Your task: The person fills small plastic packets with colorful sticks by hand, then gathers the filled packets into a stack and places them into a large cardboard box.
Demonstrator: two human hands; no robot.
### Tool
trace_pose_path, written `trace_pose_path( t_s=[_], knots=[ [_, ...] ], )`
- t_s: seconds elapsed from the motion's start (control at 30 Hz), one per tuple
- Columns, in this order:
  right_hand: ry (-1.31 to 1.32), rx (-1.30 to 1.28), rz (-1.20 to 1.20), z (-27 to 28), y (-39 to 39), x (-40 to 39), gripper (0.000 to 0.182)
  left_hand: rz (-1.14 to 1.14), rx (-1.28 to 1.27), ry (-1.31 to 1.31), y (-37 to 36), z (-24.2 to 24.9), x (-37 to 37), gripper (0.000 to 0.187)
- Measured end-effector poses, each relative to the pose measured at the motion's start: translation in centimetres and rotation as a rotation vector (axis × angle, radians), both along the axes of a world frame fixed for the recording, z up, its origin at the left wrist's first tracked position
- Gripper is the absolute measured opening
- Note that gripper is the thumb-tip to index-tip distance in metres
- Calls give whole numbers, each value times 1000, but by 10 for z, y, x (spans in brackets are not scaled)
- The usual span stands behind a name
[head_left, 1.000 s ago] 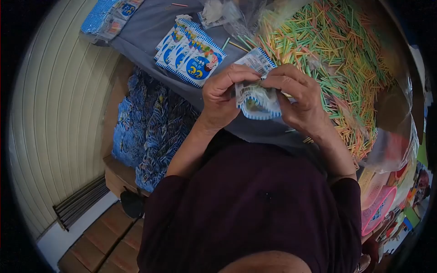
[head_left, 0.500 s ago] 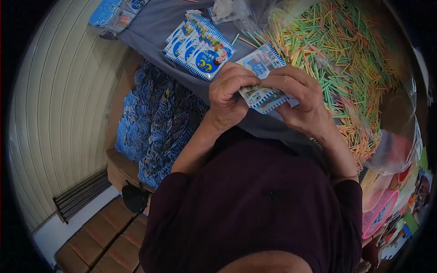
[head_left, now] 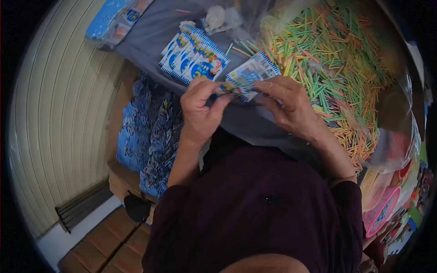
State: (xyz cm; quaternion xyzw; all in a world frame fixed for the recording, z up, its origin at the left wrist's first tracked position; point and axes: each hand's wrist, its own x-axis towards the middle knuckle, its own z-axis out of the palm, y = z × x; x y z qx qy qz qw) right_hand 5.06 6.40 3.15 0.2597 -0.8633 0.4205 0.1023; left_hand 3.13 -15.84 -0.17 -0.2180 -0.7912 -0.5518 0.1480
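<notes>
Between my two hands is a small blue-and-white printed packet (head_left: pixel 230 89), smeared by motion and seen nearly edge-on. My left hand (head_left: pixel 200 107) pinches its left end between thumb and fingers. The fingertips of my right hand (head_left: pixel 291 102) are closed at its right end. Just beyond, a packet with a barcode (head_left: pixel 255 68) lies back side up on the grey cloth (head_left: pixel 159 20). To its left is a fanned stack of matching packets (head_left: pixel 195 54), fronts up.
Thin coloured sticks (head_left: pixel 327 59) are heaped at the right, partly under clear plastic. A box of blue packets (head_left: pixel 132 134) stands at the lower left, and a plastic-wrapped bundle (head_left: pixel 111 22) lies top left. A pink basket (head_left: pixel 382 211) is at the lower right.
My left hand has moved left and down, away from the right hand, with the packet between them turned more edge-on. The right hand has shifted slightly left, and the view has moved a little.
</notes>
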Motion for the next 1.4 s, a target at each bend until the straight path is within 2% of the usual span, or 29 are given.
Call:
trace_pose_path(
  t_s=[0.1, 0.13, 0.17, 0.23, 0.27, 0.3, 0.4, 0.5, 0.57, 0.6, 0.63, 0.67, 0.73, 0.77, 0.8, 0.83, 0.9, 1.03, 1.1, 1.17, 1.3, 1.33, 1.4],
  knots=[
    [-53, -39, 22, -5, 10, -2, 22, 136, -393, 82, -13, -3, -26, 16],
    [22, -84, 32, -10, 12, -4, 19, 196, -534, 129, -16, -10, -35, 15],
    [40, -65, 1, -8, 17, -3, 19, 251, -671, 137, -20, -23, -42, 21],
    [-17, 4, 13, -7, 25, -3, 16, 296, -695, 162, -16, -24, -47, 26],
    [67, -21, -23, -9, 32, -5, 15, 364, -739, 164, -16, -25, -49, 31],
    [72, -15, -35, -8, 42, -7, 15, 351, -711, 150, -19, -27, -52, 41],
    [224, 328, -293, -6, 94, -19, 14, 375, -661, 32, -13, -21, -51, 43],
    [236, 544, -588, -8, 147, -34, 17, 441, -739, 76, -7, -21, -45, 44],
    [138, 535, -636, -8, 175, -36, 21, 476, -770, 83, 1, -16, -41, 43],
    [45, 528, -676, -5, 181, -38, 25, 483, -778, 211, 5, -11, -40, 41],
    [38, 522, -674, -5, 182, -41, 25, 488, -787, 339, 9, -4, -39, 40],
    [82, 591, -650, -3, 180, -44, 28, 483, -799, 336, 17, 3, -37, 40],
    [118, 653, -623, -8, 173, -55, 32, 166, -649, 382, 43, 18, -32, 35],
    [46, 815, -664, -10, 168, -66, 37, 30, -647, 222, 60, 25, -25, 32],
    [-26, 976, -701, -12, 164, -76, 43, 31, -655, 219, 69, 21, -24, 32],
    [-27, 969, -698, -11, 162, -84, 43, -6, -745, 223, 76, 12, -25, 29],
    [-280, 971, -625, -3, 159, -95, 50, -43, -841, 229, 84, 4, -24, 26],
    [-218, 926, -631, -19, 152, -90, 48, -24, -875, 291, 88, -8, -15, 17],
    [-254, 866, -723, -25, 158, -88, 48, 2, -889, 328, 84, -12, -14, 14],
    [-267, 847, -719, -29, 166, -88, 47, 8, -621, 359, 82, -14, -18, 9],
    [-202, 738, -635, -32, 181, -78, 42, 8, -429, 243, 76, -12, -19, 6],
    [-202, 741, -635, -40, 185, -77, 42, -16, -377, 149, 74, -8, -20, 5],
    [82, 678, -635, -54, 188, -75, 43, -42, -318, 52, 72, -5, -24, 5]
  ],
)
